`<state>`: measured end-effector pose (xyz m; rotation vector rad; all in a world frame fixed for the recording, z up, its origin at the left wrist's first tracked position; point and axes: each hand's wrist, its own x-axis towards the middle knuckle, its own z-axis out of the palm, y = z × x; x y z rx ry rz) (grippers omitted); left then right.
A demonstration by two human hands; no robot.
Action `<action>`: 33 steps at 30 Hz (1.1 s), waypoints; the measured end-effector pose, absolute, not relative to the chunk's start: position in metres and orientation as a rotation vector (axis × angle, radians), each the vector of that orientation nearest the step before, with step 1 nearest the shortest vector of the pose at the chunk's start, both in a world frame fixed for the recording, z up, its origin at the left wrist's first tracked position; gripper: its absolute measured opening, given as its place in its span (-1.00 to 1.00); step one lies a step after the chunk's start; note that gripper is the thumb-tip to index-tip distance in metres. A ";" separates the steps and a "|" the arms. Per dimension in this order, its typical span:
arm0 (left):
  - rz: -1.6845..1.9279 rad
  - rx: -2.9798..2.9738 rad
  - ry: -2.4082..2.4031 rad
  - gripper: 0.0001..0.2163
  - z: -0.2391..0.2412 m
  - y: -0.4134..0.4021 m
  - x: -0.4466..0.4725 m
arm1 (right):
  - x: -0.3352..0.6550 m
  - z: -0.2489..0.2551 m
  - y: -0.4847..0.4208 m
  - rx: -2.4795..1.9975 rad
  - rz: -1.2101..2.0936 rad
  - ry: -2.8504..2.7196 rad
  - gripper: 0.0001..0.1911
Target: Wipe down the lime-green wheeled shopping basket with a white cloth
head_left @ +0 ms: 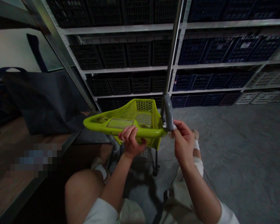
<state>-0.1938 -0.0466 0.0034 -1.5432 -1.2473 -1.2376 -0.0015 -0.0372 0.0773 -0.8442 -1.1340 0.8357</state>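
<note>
A small lime-green shopping cart (pixel 144 107) with a perforated basket stands between my legs. My left hand (pixel 132 141) is closed on its handle (pixel 149 133), fingers over the top and thumb below. At the handle's right end rises a grey curved plastic piece (pixel 169 112), beside the foot of a metal pole (pixel 172 59). My right hand (pixel 183 137) is at this corner, its fingertips pinching a small white piece, like a tissue or cloth (pixel 175 127), against the grey piece. Part of the white piece is hidden behind the grey plastic.
Shelves (pixel 121 69) with several rows of dark crates (pixel 138 54) stand behind the cart, white crates (pixel 262 79) at the right. To the left, a dark bag (pixel 44 99) rests on a wooden bench (pixel 11 180). Grey concrete floor (pixel 242 149) stretches to the right.
</note>
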 end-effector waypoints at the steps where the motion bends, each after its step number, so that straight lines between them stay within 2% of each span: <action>1: -1.233 -1.568 -1.247 -0.46 0.005 -0.051 -0.200 | -0.006 0.076 -0.045 -0.855 0.809 -1.155 -0.77; 10: -1.297 -1.813 -1.260 -0.41 0.016 -0.068 -0.245 | -0.036 0.068 -0.090 -0.761 0.580 -1.421 -0.60; 14: -1.381 -1.898 -1.263 -0.49 0.025 -0.063 -0.264 | -0.047 0.061 -0.096 -0.640 0.398 -1.640 -0.40; 17: -1.355 -1.925 -1.324 -0.53 0.033 -0.060 -0.277 | -0.045 0.058 -0.092 -0.524 0.369 -1.764 -0.35; 21: -1.348 -1.972 -1.447 -0.53 0.041 -0.056 -0.287 | -0.025 0.055 -0.066 -0.585 0.459 -1.633 -0.49; 25: -1.372 -2.004 -1.514 -0.53 0.042 -0.049 -0.291 | -0.003 0.049 -0.022 -0.729 0.735 -1.351 -0.65; 29: -1.403 -2.015 -1.569 -0.54 0.038 -0.043 -0.297 | 0.002 0.039 0.011 -0.720 0.974 -1.337 -0.64; 33: -1.388 -1.884 -1.732 -0.48 0.039 -0.048 -0.296 | -0.004 0.028 0.018 -0.671 1.075 -1.300 -0.62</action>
